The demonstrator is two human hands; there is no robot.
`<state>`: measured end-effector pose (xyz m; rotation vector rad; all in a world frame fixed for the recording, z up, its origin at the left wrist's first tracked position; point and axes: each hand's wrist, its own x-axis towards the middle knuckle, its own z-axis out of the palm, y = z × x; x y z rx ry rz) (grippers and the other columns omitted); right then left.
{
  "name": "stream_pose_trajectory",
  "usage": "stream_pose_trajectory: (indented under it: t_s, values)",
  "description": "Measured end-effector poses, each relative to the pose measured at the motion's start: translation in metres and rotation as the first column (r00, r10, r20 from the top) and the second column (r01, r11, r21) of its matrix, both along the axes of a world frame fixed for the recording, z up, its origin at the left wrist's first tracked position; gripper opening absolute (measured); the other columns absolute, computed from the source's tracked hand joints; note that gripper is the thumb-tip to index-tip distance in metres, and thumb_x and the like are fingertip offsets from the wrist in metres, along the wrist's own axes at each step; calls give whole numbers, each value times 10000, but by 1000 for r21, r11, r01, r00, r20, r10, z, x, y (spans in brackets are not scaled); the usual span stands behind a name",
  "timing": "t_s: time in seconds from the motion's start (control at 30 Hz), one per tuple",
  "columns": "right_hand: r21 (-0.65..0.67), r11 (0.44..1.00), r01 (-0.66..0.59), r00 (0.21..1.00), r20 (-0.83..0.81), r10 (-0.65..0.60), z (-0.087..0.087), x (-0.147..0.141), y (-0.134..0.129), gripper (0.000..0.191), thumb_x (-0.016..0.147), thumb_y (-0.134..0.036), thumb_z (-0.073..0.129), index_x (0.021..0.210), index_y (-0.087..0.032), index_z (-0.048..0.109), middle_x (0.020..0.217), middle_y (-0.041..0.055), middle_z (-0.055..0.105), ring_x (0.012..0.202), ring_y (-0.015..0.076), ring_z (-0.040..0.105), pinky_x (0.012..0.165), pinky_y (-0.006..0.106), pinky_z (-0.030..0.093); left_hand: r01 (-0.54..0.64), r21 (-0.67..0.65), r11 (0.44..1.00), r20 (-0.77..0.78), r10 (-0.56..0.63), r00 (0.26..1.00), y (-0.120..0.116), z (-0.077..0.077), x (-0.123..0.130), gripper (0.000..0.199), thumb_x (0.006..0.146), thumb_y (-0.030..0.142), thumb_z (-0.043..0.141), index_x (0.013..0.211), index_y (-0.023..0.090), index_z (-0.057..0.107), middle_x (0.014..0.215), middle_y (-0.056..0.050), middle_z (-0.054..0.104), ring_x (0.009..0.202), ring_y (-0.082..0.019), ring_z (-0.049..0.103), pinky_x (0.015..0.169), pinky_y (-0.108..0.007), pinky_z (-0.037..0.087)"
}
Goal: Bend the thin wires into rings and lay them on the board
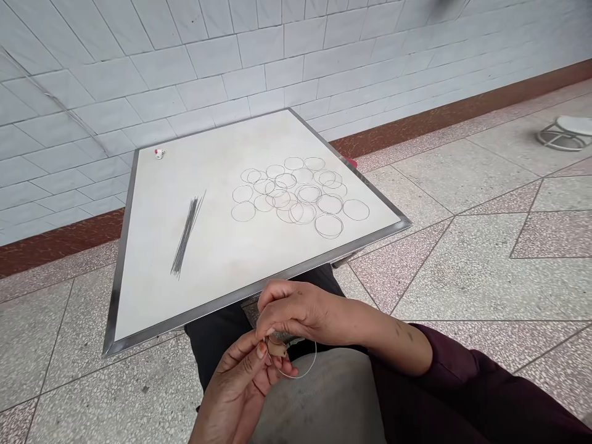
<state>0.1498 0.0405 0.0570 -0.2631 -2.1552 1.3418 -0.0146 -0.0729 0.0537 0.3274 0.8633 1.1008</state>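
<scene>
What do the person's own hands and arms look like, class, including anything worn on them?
Both the left hand and the right hand are ungloved. The left thumbnail shows an orange-red tint. The right forearm has small dark marks and is bare up to a dark maroon sleeve. No left sleeve is in view.

A small red-and-white object [159, 153] sits near the far left corner of the desk [222, 143], which has a grey border. Behind it stands a white tiled wall [259, 52] with a brown baseboard [462, 109] and a thin cord [52, 96] at left. A white stool [574, 125], partly out of view, stands far right on the speckled floor [485, 271].
</scene>
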Motion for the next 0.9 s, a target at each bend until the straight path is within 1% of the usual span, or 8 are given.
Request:
stream_pose_trajectory:
  t_s: [0.13,0.2,0.27,0.33,0.43,0.57,0.73,0.9]
  values:
    - [-27,999,19,1000,2,-19,6,1,1,186,982,-212,536,1116,-162,654,1025,69,616,1017,148,577,905,288,494,-14,14,1000,-10,14,1000,2,1,1,71,787,254,770,785,183,764,777,-31,690,717,-164,652,758,-335,539]
    - [-120,990,68,997,28,-65,8,0,0,203,987,-241,526,1149,-158,615,1005,66,624,969,150,587,873,303,498,-40,35,999,-19,40,999,3,1,1,76,781,258,778,779,184,760,779,-27,687,721,-154,648,745,-305,536]
    - [-292,948,124,992,70,-108,8,-1,0,212,1000,-301,496,1122,-156,590,939,45,614,848,131,592,777,281,507,-83,48,995,-22,84,996,4,2,2,81,774,253,785,750,185,749,766,-16,675,721,-142,639,735,-279,533]
    - [-453,880,139,990,98,-106,6,-3,-1,246,1010,-367,463,1059,-154,577,850,16,588,743,110,571,693,253,496,-126,49,991,-18,127,992,5,2,2,89,764,249,794,730,187,739,757,-8,663,724,-135,633,746,-271,532]
    - [-548,829,110,993,87,-74,3,-7,-2,286,993,-425,485,977,-152,570,758,-20,547,651,86,527,625,223,468,-156,45,987,-18,157,988,4,1,3,95,760,250,797,732,187,732,753,-10,657,723,-137,626,753,-279,530]
    - [-498,867,31,1000,14,-28,0,-10,-2,218,952,-371,580,919,-156,594,780,-14,590,683,83,550,641,211,460,-127,35,991,-26,128,991,4,-1,4,88,766,246,788,760,177,734,701,-10,630,675,-131,589,702,-284,523]
    - [-309,951,11,1000,-1,-12,0,-8,2,103,935,-235,608,876,-163,652,832,2,607,776,100,579,720,228,472,-43,18,999,19,42,999,3,-4,2,108,782,245,766,879,196,755,693,-17,647,692,-152,610,683,-297,513]
    - [-302,953,19,1000,29,-11,2,-7,4,98,933,-246,620,879,-171,652,859,6,606,809,109,592,769,247,487,-6,22,1000,57,5,998,3,-8,0,80,788,236,758,860,200,755,718,-21,671,713,-166,638,736,-326,518]
